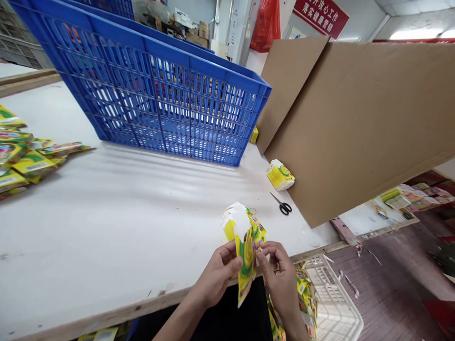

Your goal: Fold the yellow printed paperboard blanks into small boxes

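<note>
At the table's front edge my left hand (pixel 219 275) grips a small yellow and green printed carton (pixel 245 258) between thumb and fingers. Fingers curled, my right hand (pixel 280 272) pinches the carton's right side. Exactly how the carton is folded, I cannot tell. Just behind it on the table lies a bunch of similar cartons (pixel 232 212) with white flaps, and a thin rubber band (pixel 252 211) appears beside them. Black-handled scissors (pixel 284 207) rest farther right. Another bundle of yellow cartons (pixel 280 175) sits against a large cardboard sheet.
A blue plastic crate (pixel 185 61) stands at the back of the white table (pixel 117 237). The brown cardboard (pixel 359 113) rises on the right. Several filled yellow packets (pixel 31 163) are piled at left. Below the right edge, a cream basket (pixel 336 293) stands beside more yellow packets.
</note>
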The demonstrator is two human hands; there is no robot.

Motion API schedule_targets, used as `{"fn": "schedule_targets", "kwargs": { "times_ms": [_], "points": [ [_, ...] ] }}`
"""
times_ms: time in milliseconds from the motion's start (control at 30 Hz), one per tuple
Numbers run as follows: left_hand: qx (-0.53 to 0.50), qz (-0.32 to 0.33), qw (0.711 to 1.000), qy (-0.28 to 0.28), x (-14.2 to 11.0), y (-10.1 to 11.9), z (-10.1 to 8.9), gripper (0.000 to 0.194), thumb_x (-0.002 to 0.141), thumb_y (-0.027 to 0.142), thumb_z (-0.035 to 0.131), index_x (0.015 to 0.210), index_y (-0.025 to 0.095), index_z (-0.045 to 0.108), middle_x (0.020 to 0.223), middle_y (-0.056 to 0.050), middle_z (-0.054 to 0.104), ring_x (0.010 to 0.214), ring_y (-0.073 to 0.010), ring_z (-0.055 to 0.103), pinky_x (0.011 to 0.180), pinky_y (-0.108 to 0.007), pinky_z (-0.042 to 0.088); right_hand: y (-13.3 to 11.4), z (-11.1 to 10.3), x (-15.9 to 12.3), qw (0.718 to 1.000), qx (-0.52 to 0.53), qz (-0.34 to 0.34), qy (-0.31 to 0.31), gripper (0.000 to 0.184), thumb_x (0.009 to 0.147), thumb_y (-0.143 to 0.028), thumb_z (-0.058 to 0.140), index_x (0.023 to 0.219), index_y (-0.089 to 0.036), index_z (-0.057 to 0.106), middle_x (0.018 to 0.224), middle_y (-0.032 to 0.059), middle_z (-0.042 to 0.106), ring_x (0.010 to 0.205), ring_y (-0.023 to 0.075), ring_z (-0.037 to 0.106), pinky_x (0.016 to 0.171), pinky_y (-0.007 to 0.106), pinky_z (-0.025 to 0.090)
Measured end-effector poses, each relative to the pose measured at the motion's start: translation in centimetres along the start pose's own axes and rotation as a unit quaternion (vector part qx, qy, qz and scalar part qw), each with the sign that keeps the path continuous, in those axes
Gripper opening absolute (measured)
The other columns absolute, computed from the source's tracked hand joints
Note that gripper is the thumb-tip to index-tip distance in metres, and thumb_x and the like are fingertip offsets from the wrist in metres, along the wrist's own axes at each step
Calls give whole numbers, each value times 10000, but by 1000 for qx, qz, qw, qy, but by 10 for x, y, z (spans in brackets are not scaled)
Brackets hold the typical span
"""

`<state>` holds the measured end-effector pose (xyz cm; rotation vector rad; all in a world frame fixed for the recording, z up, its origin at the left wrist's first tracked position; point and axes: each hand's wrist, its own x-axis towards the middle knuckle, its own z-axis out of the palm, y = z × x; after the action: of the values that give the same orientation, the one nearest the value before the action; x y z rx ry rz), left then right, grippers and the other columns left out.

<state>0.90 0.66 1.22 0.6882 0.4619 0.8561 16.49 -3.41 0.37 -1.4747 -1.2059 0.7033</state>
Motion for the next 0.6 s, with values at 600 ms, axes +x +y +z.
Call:
{"fn": "schedule_targets", "kwargs": {
  "times_ms": [600],
  "points": [
    [-50, -78, 995, 37, -4, -1, 0, 421, 725, 393, 769, 1057, 140, 711, 883, -91, 733, 774, -196, 678, 718, -278, 497, -22, -11, 16, 967, -124, -155, -160, 224, 847, -197, 600, 1051, -240, 683, 947, 65, 546, 917, 209, 561, 813, 326, 500]
  ]
}}
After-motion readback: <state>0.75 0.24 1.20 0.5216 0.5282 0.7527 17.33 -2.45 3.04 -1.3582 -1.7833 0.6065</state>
